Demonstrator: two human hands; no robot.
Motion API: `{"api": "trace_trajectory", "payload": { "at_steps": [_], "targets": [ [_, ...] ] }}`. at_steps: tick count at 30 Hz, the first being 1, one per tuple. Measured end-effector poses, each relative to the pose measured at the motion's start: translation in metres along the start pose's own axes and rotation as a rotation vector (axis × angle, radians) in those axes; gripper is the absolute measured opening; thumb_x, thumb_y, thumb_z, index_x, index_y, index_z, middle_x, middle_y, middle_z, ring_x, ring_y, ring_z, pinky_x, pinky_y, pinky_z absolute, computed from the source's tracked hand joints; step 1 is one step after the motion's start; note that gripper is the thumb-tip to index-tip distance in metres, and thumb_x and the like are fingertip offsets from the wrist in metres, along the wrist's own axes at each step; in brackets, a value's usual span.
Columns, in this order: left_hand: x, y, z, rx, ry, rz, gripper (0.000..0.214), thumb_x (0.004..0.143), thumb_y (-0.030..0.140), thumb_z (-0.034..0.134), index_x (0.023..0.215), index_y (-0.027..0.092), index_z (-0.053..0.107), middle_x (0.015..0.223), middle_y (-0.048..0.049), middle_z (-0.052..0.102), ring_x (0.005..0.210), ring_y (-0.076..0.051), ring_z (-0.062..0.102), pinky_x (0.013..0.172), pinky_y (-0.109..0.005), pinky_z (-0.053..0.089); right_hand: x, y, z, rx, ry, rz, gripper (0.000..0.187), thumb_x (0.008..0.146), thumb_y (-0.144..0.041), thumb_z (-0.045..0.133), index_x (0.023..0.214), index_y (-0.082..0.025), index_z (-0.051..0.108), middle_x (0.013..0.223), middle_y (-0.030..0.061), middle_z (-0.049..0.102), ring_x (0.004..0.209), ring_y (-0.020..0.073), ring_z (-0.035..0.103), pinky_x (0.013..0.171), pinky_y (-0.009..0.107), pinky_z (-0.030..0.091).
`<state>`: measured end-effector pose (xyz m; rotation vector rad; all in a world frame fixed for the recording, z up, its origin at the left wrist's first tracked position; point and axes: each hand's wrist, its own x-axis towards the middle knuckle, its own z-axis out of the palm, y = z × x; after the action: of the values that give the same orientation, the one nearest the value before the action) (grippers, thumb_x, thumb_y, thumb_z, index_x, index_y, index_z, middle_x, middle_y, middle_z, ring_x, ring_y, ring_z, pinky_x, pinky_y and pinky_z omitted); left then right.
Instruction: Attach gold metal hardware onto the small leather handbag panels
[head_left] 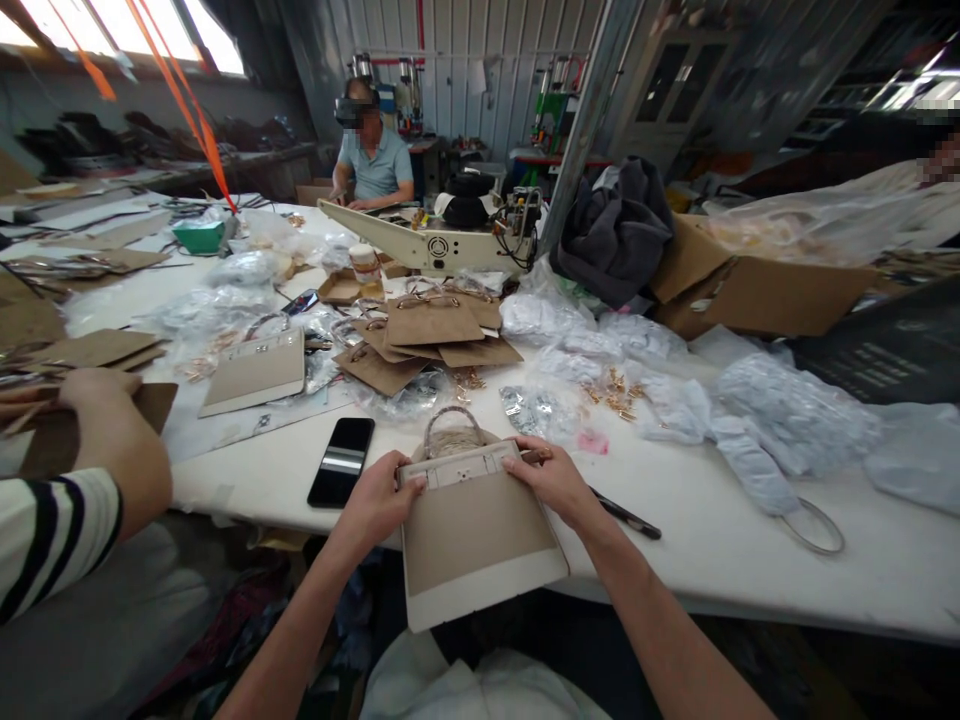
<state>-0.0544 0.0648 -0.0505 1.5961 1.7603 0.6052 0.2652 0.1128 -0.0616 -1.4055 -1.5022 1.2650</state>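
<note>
Apparently, the print on the dark bag (885,345) is too faint to read. The panel (476,535), tan between pale bands, overhangs the near edge of the desk (720,540), top edge pointing across it, long axis unclear. Left hand (384,498) and right hand (553,480) each pinch a top corner.

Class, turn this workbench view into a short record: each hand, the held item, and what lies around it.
Left hand: grips panel, upper left
Right hand: grips panel, upper right
Panel colour: beige, paler lower band
Left of panel: phone
Right: dark stick, unclear whether held
Beyond: piled brown pieces, gold bits
Far left: co-worker's striped sleeve
</note>
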Motion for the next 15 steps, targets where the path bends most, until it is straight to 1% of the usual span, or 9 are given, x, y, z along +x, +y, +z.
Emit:
{"api": "trace_trajectory", "payload": {
  "at_steps": [2, 5, 10, 12, 15],
  "targets": [
    [0.0, -0.007, 0.002, -0.06, -0.008, -0.003, 0.035, 0.09, 0.048, 0.063, 0.11, 0.02, 0.07, 0.103, -0.0075, 0.074, 0.09, -0.026, 0.065, 0.081, -0.037, 0.048, 0.0, 0.001, 0.002, -0.008, -0.003, 0.006, 0.042, 0.084, -0.047, 0.083, 0.117, -0.022, 0.085, 0.108, 0.0071, 0.083, 0.099, 0.0296, 0.074, 0.088, 0.04, 0.057],
    [0.0, -0.014, 0.005, -0.109, 0.003, -0.018, 0.038, 0.09, 0.052, 0.063, 0.11, 0.02, 0.07, 0.101, -0.0064, 0.074, 0.086, -0.025, 0.065, 0.079, -0.037, 0.048, 0.0, 0.002, 0.004, 0.037, -0.028, 0.012, 0.039, 0.084, -0.049, 0.084, 0.11, -0.021, 0.085, 0.107, 0.0076, 0.083, 0.098, 0.0292, 0.074, 0.086, 0.038, 0.057],
    [-0.001, -0.015, 0.008, -0.141, 0.047, 0.03, 0.039, 0.088, 0.055, 0.066, 0.105, 0.02, 0.07, 0.096, -0.005, 0.071, 0.083, -0.023, 0.063, 0.075, -0.035, 0.049, 0.001, 0.002, 0.003, 0.095, -0.087, 0.039, 0.034, 0.083, -0.05, 0.084, 0.101, -0.021, 0.082, 0.097, 0.0052, 0.081, 0.09, 0.026, 0.071, 0.079, 0.034, 0.054],
    [0.0, -0.015, 0.007, -0.161, 0.037, 0.047, 0.04, 0.087, 0.055, 0.068, 0.106, 0.019, 0.072, 0.098, -0.0055, 0.07, 0.083, -0.022, 0.062, 0.075, -0.035, 0.05, 0.001, 0.002, 0.002, 0.081, -0.086, 0.05, 0.037, 0.083, -0.048, 0.084, 0.109, -0.022, 0.082, 0.096, 0.0039, 0.08, 0.091, 0.0254, 0.07, 0.08, 0.034, 0.054],
    [0.001, -0.017, 0.003, -0.188, 0.009, 0.066, 0.04, 0.088, 0.053, 0.07, 0.109, 0.019, 0.075, 0.102, -0.0059, 0.07, 0.087, -0.022, 0.063, 0.079, -0.035, 0.051, 0.003, 0.005, 0.002, -0.014, -0.04, 0.044, 0.051, 0.083, -0.046, 0.083, 0.129, -0.025, 0.079, 0.098, 0.0022, 0.078, 0.095, 0.0255, 0.069, 0.084, 0.035, 0.054]
  ]
}}
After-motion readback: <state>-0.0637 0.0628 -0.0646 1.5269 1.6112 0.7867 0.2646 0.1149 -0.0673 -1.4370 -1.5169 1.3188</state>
